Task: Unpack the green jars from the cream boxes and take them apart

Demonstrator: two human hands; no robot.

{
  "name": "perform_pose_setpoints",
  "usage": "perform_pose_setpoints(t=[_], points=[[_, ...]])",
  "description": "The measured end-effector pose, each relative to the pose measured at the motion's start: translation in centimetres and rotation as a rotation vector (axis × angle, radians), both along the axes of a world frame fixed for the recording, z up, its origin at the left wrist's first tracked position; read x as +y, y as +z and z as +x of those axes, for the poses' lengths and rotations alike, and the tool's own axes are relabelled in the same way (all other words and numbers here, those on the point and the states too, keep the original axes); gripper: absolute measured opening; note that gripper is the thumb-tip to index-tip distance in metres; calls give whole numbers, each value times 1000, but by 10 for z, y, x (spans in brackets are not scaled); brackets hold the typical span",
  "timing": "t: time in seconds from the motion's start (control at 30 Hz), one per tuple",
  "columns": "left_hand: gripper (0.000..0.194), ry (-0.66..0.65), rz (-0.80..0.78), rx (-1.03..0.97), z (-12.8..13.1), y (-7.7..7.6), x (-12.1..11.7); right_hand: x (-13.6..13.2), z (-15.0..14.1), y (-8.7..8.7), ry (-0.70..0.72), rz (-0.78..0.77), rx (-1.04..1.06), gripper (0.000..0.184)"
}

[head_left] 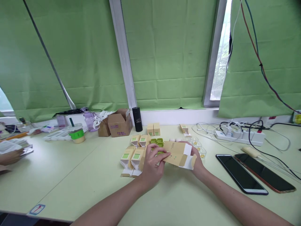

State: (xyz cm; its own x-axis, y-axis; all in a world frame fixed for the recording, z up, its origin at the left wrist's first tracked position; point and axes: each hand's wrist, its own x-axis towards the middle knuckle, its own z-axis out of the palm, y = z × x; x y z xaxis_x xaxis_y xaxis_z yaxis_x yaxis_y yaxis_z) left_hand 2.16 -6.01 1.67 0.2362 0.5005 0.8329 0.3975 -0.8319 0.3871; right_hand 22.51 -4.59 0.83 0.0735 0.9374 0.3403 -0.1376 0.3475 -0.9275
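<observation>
Between my two hands is a flat, unfolded tan carton (175, 153) with white inner flaps, held above the table. My left hand (154, 160) pinches its left edge. Behind its right end my right hand (197, 161) grips it, the fingers partly hidden. Several open tan boxes (135, 156) with green labels stand left of my left hand, flaps up. Just beyond the carton sit small green containers (157, 142), partly covered by my hand. Clear plastic cups (198, 146) with yellow centres lie past my right hand. Two closed tan boxes (153, 129) stand farther back.
Two phones (242, 173) lie at the right, near a white power strip (240, 137) with tangled cables. A black bottle (137, 119) and a brown cardboard box (119, 124) stand at the back, with a drink cup (77, 134) farther left. Another person's hand (13, 156) is at the left edge.
</observation>
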Motion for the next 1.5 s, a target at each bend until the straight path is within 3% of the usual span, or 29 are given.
perform_pose_setpoints(t=[0.13,0.23,0.4,0.53,0.7,0.83,1.13,1.33,1.5], points=[[22,5,-153,-137,3,6,-1,-2,0,2,-143,98,-218,30],[14,7,-315,-248,6,11,1,-1,1,3,-128,126,-269,25],[27,-1,-531,-327,8,15,19,-2,3,4,-105,135,-261,27],[34,-42,-646,-405,9,25,47,-8,3,5,-121,148,-277,27],[34,102,-794,-398,23,46,95,-15,1,9,-115,198,-335,22],[32,194,-854,-346,44,52,138,-18,1,9,-142,250,-377,20],[30,432,-910,-56,94,41,206,-17,4,5,-96,250,-377,20],[32,496,-889,128,115,26,226,-14,6,4,-81,229,-367,21],[41,508,-809,274,109,18,230,-12,8,2,-77,228,-375,20]])
